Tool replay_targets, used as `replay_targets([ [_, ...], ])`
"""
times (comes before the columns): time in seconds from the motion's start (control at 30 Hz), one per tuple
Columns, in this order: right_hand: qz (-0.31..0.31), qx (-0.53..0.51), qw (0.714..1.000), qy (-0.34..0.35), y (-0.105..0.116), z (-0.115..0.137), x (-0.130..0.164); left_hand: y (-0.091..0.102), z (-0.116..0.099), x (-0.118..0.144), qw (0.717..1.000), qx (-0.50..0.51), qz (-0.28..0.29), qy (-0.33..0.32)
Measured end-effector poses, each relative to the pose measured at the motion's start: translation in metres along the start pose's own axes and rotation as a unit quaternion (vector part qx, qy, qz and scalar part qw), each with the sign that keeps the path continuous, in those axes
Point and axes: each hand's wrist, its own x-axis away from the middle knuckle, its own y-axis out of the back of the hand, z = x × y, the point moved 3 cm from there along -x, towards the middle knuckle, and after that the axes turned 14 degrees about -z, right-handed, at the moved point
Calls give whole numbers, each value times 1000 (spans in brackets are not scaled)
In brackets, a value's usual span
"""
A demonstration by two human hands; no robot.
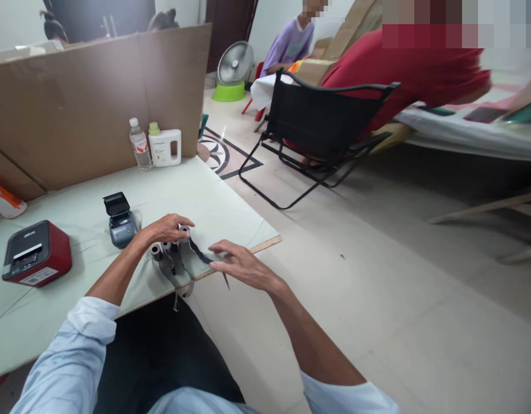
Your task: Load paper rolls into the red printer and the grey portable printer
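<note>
My left hand [164, 229] reaches over the table's near corner, thumb and fingers closed around a small roll [185, 230]. A dark strip [199, 251] runs off this roll toward the table edge and passes by my right thumb. My right hand [242, 265] is at that edge, thumb and index finger stretched out with a gap between them; its other fingers are partly hidden. Beside my left hand stand several more small rolls [156, 251], pale-cored and wound with dark material. Grey strips [188, 287] trail from them and hang over the front edge.
Left on the pale table [88, 276] are a red-black device [39, 253] and a small lidded device [121, 224]. A water bottle [140, 146] and white jug [165, 148] stand by the cardboard panel [97, 98]. Beyond are a black chair [321, 118], fan [235, 64] and people.
</note>
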Motion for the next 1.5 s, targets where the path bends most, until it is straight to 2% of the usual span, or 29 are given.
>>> replay_targets([
  [0.13,-12,-54,998,-17,-5,0,-18,19,7,29,997,58,-55,16],
  [0.27,-28,-57,997,-36,-19,-9,-41,35,22,84,989,96,-82,71],
  [0.33,-15,-54,998,-27,-27,-12,-51,36,28,108,986,111,-90,89],
  [0.4,6,-49,999,-21,-34,-14,-59,28,33,122,983,111,-99,106],
  [0.5,29,-50,998,-29,-43,-14,-68,9,34,125,981,75,-127,125],
  [0.6,46,-67,996,-23,-53,-9,-74,-6,29,117,977,77,-164,115],
  [0.77,65,-97,993,0,-72,1,-75,-15,23,114,974,97,-183,96],
  [1.0,98,-124,987,-22,-100,12,-66,-4,27,139,967,94,-210,112],
  [1.23,104,-76,991,45,-138,26,-66,12,40,183,965,91,-203,138],
  [1.33,103,-48,992,54,-141,26,-66,12,49,194,963,100,-204,146],
  [1.5,104,-22,993,51,-129,25,-67,18,53,201,958,90,-218,163],
])
